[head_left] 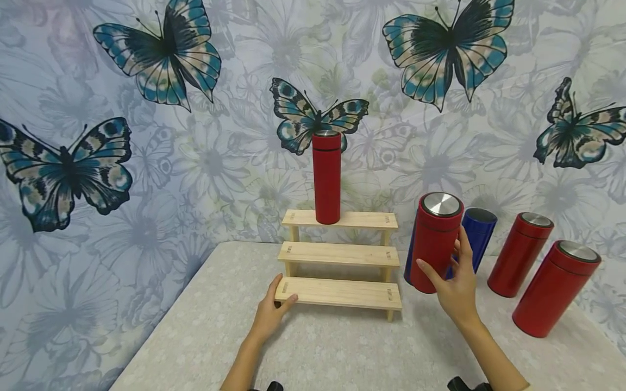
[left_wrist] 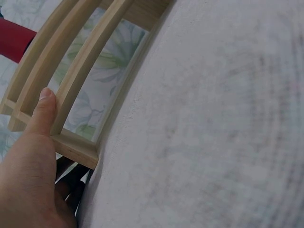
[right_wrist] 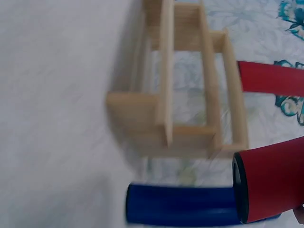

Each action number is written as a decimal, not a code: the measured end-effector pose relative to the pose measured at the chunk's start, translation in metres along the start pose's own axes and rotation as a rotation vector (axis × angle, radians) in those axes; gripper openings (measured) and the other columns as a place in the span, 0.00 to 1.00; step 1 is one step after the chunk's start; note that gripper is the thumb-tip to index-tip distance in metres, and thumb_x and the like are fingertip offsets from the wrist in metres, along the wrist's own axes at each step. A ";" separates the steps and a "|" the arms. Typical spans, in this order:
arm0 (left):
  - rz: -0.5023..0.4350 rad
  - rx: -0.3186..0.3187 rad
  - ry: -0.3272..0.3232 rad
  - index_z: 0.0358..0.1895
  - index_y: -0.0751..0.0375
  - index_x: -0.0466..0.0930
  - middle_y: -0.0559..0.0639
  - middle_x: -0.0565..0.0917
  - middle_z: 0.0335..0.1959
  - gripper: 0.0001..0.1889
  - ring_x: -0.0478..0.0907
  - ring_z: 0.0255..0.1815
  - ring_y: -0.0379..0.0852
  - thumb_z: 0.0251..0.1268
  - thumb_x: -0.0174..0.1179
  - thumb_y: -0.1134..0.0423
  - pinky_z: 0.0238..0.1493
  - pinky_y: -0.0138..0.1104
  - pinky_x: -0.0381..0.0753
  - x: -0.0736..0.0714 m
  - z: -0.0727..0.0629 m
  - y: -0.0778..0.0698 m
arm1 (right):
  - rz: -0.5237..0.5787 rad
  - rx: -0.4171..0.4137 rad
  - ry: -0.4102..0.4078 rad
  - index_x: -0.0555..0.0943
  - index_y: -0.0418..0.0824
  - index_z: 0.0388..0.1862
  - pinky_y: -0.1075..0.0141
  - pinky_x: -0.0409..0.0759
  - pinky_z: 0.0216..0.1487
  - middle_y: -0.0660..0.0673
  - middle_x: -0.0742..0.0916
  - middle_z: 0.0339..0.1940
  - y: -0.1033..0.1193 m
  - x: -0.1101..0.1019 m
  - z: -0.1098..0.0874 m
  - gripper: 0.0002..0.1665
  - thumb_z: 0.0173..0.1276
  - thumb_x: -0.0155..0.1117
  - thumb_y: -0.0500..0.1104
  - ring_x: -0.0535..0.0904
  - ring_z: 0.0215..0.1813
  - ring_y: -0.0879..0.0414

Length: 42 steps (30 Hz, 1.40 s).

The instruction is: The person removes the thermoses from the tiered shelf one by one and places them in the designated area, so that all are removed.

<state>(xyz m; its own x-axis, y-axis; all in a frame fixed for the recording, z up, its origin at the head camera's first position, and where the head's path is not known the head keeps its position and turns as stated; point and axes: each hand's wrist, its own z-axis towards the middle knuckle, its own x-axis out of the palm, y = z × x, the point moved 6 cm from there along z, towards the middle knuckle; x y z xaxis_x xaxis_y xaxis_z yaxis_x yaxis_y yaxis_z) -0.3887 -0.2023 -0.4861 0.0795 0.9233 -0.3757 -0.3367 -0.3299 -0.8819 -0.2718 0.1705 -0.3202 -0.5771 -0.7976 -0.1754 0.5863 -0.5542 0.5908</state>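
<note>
A three-step wooden display stand (head_left: 337, 253) is on the table, with one red thermos (head_left: 326, 179) upright on its top step. My left hand (head_left: 270, 312) grips the left end of the lowest step. In the left wrist view the thumb (left_wrist: 44, 111) lies over the step's edge, with the other fingers partly hidden below. To the right of the stand, my right hand (head_left: 458, 288) holds another red thermos (head_left: 434, 244) with a silver lid, thumb and fingers around its sides. Its dark base shows in the right wrist view, raised off the table beside a blue thermos (right_wrist: 180, 205).
Behind the held thermos stands a blue thermos (head_left: 481, 233), and a strip of blue shows at its left edge. Two more red thermoses, one farther back (head_left: 519, 255) and one nearer (head_left: 555, 290), stand at the right. A butterfly-patterned backdrop (head_left: 244, 136) rises behind the table (head_left: 342, 353).
</note>
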 end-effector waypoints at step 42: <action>-0.002 -0.005 0.020 0.72 0.56 0.46 0.68 0.61 0.66 0.41 0.65 0.61 0.63 0.62 0.58 0.49 0.57 0.51 0.69 0.001 0.000 0.002 | -0.281 0.305 -0.233 0.49 0.56 0.73 0.81 0.66 0.49 0.42 0.68 0.61 -0.113 -0.095 -0.068 0.58 0.52 0.71 0.31 0.63 0.53 0.67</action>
<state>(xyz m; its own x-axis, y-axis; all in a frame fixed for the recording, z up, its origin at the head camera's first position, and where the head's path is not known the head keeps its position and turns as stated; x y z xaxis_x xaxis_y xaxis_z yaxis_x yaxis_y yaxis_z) -0.3898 -0.2018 -0.4884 0.0991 0.9200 -0.3792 -0.3315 -0.3288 -0.8843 -0.2444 0.2930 -0.4239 -0.8219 -0.5331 -0.2008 0.2160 -0.6177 0.7561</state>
